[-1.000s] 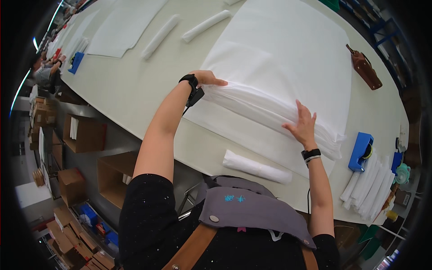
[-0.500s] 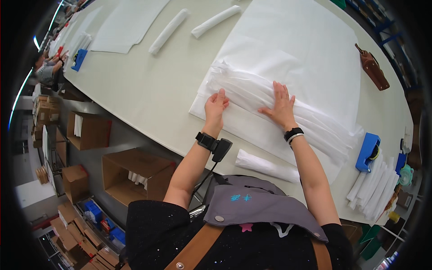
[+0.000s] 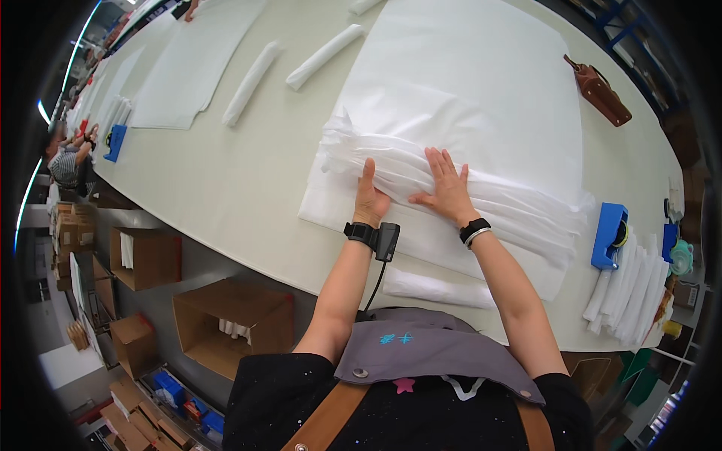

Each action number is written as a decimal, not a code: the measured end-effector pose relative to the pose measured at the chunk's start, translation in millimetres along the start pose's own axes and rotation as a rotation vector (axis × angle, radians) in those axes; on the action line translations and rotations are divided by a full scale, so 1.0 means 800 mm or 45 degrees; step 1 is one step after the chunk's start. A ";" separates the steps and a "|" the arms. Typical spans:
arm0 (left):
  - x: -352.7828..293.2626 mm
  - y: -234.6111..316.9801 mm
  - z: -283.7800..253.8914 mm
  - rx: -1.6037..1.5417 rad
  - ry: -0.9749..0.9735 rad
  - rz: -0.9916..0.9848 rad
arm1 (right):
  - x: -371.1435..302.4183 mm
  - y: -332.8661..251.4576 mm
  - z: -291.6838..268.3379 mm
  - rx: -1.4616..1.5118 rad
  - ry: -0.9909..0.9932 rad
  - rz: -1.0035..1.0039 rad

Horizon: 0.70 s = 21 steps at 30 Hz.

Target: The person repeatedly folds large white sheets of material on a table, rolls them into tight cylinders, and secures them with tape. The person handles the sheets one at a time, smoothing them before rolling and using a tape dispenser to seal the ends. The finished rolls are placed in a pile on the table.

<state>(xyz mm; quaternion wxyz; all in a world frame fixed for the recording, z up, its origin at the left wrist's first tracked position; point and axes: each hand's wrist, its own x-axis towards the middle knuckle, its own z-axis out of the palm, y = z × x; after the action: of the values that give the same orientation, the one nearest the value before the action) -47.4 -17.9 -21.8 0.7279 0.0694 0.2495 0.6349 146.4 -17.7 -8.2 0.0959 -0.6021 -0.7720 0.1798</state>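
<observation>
A gathered, wrinkled bundle of thin white sheet (image 3: 519,199) runs crosswise over a flat stack of large white sheets (image 3: 459,52). My right hand (image 3: 449,192) lies palm down on the bundle, fingers stretched and spread. At the bundle's near edge, towards its left end, my left hand (image 3: 370,201) rests on its side, the thumb pointing up and apart from the fingers. Those fingers are partly hidden, and I see nothing held in them. A rolled white bundle (image 3: 436,289) lies near the table's front edge, between my forearms.
Blue tape dispenser (image 3: 608,237) and several white rolls (image 3: 628,293) sit at the right. A brown leather-like holder (image 3: 602,94) lies at the far right. Two more rolls (image 3: 252,83) lie left of the stack. Cardboard boxes (image 3: 233,327) stand below the table's left edge. Another person (image 3: 68,158) works far left.
My left hand has turned, with its thumb now raised and its fingers at the bundle's near edge. The right hand stays flat on the bundle. The whole view has shifted slightly.
</observation>
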 end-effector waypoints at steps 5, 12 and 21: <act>0.003 0.002 0.050 1.085 -0.293 0.043 | 0.003 -0.014 0.003 -0.022 -0.143 -0.055; 0.001 -0.053 0.089 2.685 -1.125 0.776 | -0.040 -0.021 0.017 0.501 -0.603 0.176; -0.024 -0.071 0.061 2.901 -1.229 1.073 | -0.084 0.014 -0.201 1.141 -0.219 0.430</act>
<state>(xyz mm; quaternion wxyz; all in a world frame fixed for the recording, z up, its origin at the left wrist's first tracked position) 23.8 -35.7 2.3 0.0227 0.9346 0.3181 0.1575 232.2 -54.1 139.6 0.2512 -0.6014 -0.5151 0.5567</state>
